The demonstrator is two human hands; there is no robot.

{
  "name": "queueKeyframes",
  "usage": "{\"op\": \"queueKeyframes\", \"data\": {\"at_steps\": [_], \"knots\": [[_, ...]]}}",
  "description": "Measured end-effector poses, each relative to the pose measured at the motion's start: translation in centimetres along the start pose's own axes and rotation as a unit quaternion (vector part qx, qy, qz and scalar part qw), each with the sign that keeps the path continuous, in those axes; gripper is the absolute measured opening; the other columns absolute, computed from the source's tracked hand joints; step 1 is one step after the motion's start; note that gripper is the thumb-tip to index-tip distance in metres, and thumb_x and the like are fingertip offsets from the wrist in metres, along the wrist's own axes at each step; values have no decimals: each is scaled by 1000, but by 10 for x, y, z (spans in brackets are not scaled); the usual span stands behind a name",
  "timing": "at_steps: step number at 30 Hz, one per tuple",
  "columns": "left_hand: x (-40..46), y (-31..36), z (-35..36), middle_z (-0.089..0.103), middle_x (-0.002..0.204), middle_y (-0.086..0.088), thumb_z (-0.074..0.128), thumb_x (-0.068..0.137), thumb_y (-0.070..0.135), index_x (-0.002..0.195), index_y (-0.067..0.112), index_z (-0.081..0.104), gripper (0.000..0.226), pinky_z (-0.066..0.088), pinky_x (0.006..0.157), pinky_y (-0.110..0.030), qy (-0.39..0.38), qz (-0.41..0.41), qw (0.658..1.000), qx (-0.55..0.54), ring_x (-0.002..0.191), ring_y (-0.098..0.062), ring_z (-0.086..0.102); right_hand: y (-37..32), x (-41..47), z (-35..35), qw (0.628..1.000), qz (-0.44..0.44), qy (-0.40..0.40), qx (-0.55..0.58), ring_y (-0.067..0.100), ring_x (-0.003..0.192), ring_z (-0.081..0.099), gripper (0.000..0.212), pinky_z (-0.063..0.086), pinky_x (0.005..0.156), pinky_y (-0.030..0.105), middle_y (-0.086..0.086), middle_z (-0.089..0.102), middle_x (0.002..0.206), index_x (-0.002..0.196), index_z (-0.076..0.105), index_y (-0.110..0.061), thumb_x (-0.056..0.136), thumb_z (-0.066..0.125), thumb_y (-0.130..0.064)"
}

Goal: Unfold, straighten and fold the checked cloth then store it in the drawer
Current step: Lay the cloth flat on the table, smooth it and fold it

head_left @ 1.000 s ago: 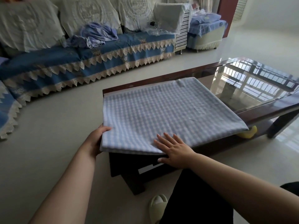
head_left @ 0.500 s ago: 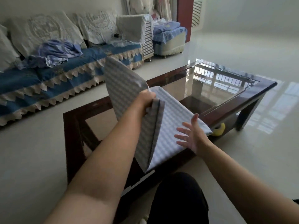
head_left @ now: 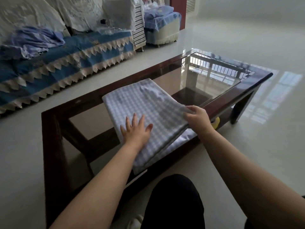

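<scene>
The blue-and-white checked cloth [head_left: 148,106] lies folded in a narrow stack on the glass-topped coffee table [head_left: 54,146], its near end hanging over the table's front edge. My left hand [head_left: 136,131] presses flat on the cloth's near half with fingers spread. My right hand [head_left: 196,118] pinches the right edge of the folded layers near the table's front rail. A white strip under the table's front edge [head_left: 137,176] may be a drawer front; I cannot tell.
A sofa with a blue lace-trimmed cover [head_left: 66,63] runs along the left, with crumpled blue fabric [head_left: 33,42] on it. A covered stool [head_left: 161,27] stands behind. A yellow object [head_left: 216,123] sits under the table. My dark-clad knee [head_left: 173,202] is below.
The left half of the cloth, lifted by my left hand, has been laid over onto the right half. My left hand now lies flat on it; my right hand has taken the right edge.
</scene>
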State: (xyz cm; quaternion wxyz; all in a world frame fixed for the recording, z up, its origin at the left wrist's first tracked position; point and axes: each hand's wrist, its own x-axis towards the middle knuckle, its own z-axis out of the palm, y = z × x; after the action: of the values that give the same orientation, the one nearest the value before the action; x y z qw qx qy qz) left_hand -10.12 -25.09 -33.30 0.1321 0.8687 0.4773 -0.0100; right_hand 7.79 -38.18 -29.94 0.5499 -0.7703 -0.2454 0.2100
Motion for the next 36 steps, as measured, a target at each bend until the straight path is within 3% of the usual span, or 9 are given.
{"op": "queueKeyframes", "data": {"at_steps": [5,10,14,18,22,25,28,33,36], "knots": [[-7,-11,8,-8,162,0,16,95,62,153,31,2,67,-3,118,-45,-58,56,997,8,148,-24,-9,25,15,-20,976,64,3,-209,23,99,60,27,38,82,30,3,67,99,109,66,-16,87,53,-22],[-6,-21,10,3,162,1,24,99,53,152,30,14,59,1,118,-40,-19,116,993,-25,149,-19,-1,35,12,-19,980,77,70,-167,13,89,41,34,35,79,29,-4,58,96,116,56,-24,83,48,-19],[-7,-29,16,4,162,5,23,99,51,152,32,14,56,-4,118,-39,-17,127,992,-6,149,-16,-2,35,7,-20,958,128,48,-252,30,108,49,32,43,92,41,7,53,113,115,53,-23,85,46,-18],[-6,-30,20,-5,162,5,17,98,56,152,33,7,60,-7,118,-41,-48,124,991,24,148,-16,-8,19,9,-12,892,-36,34,-450,30,130,30,48,29,108,45,5,33,142,127,46,-27,83,52,-11],[-10,-27,18,9,162,1,26,97,55,151,30,19,59,3,118,-41,-5,129,991,24,148,-19,5,-5,6,25,851,-295,-150,-408,15,142,25,42,18,114,43,-12,34,151,133,46,-37,93,46,-24],[-23,-32,12,44,144,-4,48,94,46,137,23,48,49,27,109,-36,85,152,985,-9,132,-24,38,2,10,47,804,-243,-277,-466,12,145,18,39,2,115,55,-18,30,152,134,42,-42,96,36,-45],[-39,-53,4,53,133,-4,58,91,39,127,18,59,42,35,104,-33,83,161,981,-72,125,-24,47,18,26,37,810,-178,-281,-482,11,144,19,42,-1,113,63,-20,27,153,135,40,-43,94,36,-49],[-71,-68,7,-8,160,6,45,58,90,151,35,9,114,-2,120,-39,-86,261,961,32,147,-19,-13,30,36,29,832,-172,-264,-456,8,144,18,42,-1,114,56,-19,27,154,137,40,-40,95,37,-48],[-77,-62,24,-20,159,-1,47,74,77,150,30,-12,107,-10,117,-43,-59,287,939,177,145,-31,-21,34,34,30,828,-175,-267,-460,8,146,14,44,-4,115,56,-18,24,155,139,36,-40,96,32,-51]]}}
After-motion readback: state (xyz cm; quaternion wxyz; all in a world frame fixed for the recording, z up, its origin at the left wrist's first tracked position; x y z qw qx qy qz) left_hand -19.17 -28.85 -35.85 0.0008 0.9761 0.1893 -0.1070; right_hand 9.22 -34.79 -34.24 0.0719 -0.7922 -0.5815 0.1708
